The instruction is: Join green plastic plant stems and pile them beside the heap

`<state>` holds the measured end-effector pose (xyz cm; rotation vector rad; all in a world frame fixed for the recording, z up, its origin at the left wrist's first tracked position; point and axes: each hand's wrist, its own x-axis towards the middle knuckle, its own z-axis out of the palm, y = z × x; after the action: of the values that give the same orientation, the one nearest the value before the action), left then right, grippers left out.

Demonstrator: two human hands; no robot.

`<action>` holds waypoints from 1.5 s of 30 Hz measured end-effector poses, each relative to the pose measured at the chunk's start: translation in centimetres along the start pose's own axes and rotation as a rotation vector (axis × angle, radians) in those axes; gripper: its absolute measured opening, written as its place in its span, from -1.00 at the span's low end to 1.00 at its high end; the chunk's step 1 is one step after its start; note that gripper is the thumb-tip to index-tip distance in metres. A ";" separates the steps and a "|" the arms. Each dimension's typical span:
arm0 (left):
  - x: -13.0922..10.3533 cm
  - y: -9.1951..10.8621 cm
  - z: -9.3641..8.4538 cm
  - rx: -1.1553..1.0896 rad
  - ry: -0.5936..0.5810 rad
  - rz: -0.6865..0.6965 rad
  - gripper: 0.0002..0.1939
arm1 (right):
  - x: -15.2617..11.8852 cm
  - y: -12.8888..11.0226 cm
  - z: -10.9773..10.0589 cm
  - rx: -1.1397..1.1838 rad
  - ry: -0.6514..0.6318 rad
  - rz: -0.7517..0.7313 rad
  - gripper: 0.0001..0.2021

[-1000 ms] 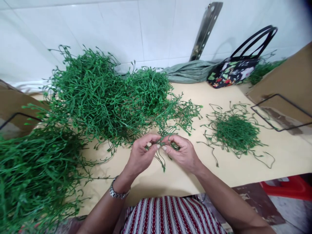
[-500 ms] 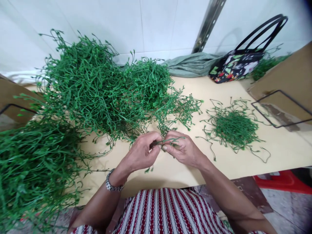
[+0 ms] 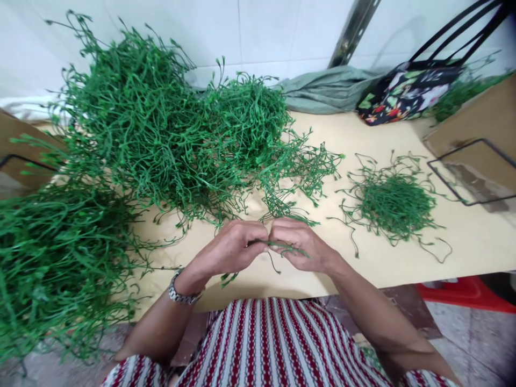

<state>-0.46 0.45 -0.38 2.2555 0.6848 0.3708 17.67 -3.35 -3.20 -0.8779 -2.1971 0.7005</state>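
Note:
My left hand (image 3: pixel 237 244) and my right hand (image 3: pixel 300 244) meet near the table's front edge, both with fingers closed. Between them run thin green stems (image 3: pixel 287 248) with small bud-like tips; each hand pinches them. One thin stem hangs below the fingertips, and a few green tips poke out under my left hand. Just beyond my hands spreads a large tangled heap of similar stems (image 3: pixel 161 134). A second thick pile (image 3: pixel 52 252) lies to my left. On the right sits a smaller, flatter pile (image 3: pixel 397 207). My fingers partly hide the held stems.
The pale yellow table (image 3: pixel 322 274) runs along a white tiled wall. At the back are a grey-green cloth (image 3: pixel 328 91) and a flowered black handbag (image 3: pixel 409 97). Cardboard with a dark wire frame (image 3: pixel 481 172) stands at the right. A red plastic object (image 3: pixel 463 293) is below the table.
My hands have turned, with the right knuckles now facing up more and the fingers curled tighter. A thin stem now hangs below them. The camera view has shifted slightly.

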 end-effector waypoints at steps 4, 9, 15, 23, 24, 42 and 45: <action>-0.2 0.2 0.8 0.007 0.099 0.032 -0.80 | 0.2 0.0 -0.1 0.151 0.017 0.025 -0.88; -0.7 1.1 1.1 0.149 0.132 0.160 -0.76 | 0.0 0.1 0.0 0.346 -0.051 0.043 -0.87; -1.0 1.6 1.1 0.177 0.165 0.259 -0.71 | -0.4 -0.4 0.3 0.466 -0.056 0.089 -0.87; -0.8 1.7 1.6 0.171 0.293 0.304 -0.70 | -0.9 -1.2 1.5 0.577 0.117 0.238 -0.75; -0.8 1.6 1.7 0.169 0.301 0.306 -0.71 | -1.0 -1.3 1.8 0.630 0.151 0.258 -0.73; 0.9 -0.2 2.2 -0.323 0.501 0.008 -0.91 | -0.9 0.0 2.0 0.641 0.275 0.473 -0.73; 0.9 -0.2 2.7 -0.358 0.534 0.041 -0.90 | -0.7 -0.1 2.4 0.724 0.239 0.453 -0.68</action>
<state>1.46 -0.43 -2.32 1.8349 0.7644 1.0527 16.27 -4.49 -4.94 -0.9931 -1.3654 1.4062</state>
